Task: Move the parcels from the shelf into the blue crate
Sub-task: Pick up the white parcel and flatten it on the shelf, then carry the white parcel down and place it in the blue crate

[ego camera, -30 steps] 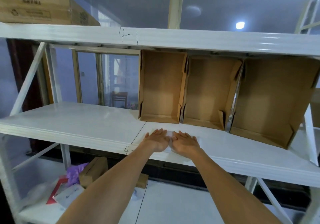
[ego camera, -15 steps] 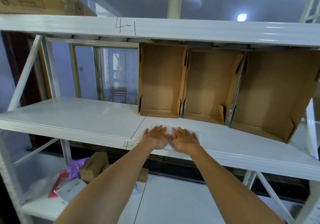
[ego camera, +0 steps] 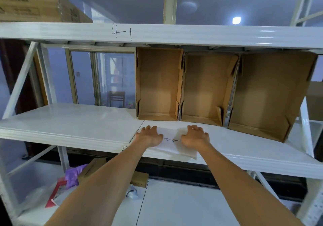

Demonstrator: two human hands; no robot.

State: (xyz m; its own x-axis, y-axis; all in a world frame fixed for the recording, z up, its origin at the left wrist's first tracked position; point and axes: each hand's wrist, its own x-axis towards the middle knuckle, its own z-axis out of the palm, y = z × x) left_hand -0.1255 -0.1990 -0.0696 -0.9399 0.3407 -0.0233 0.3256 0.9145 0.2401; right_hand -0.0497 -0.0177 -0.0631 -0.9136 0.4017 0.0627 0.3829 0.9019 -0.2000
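Observation:
A flat white parcel (ego camera: 172, 138) with handwriting on top lies near the front of the middle white shelf (ego camera: 70, 120). Its near edge juts a little past the shelf's front lip. My left hand (ego camera: 150, 135) presses palm-down on its left end, fingers curled at the far edge. My right hand (ego camera: 194, 136) holds the right end the same way. The two hands are apart, with the writing showing between them. The blue crate is not in view.
Three open, empty cardboard boxes (ego camera: 158, 84) (ego camera: 208, 86) (ego camera: 272, 92) stand on their sides right behind the parcel. A closed carton (ego camera: 35, 5) sits on the top shelf at the left. The lower shelf holds a purple bag (ego camera: 74, 174), a small box (ego camera: 90, 169) and a red packet (ego camera: 54, 194).
My hands, which were side by side on the middle of the parcel, have spread to its two ends. The parcel has slid toward the shelf's front edge.

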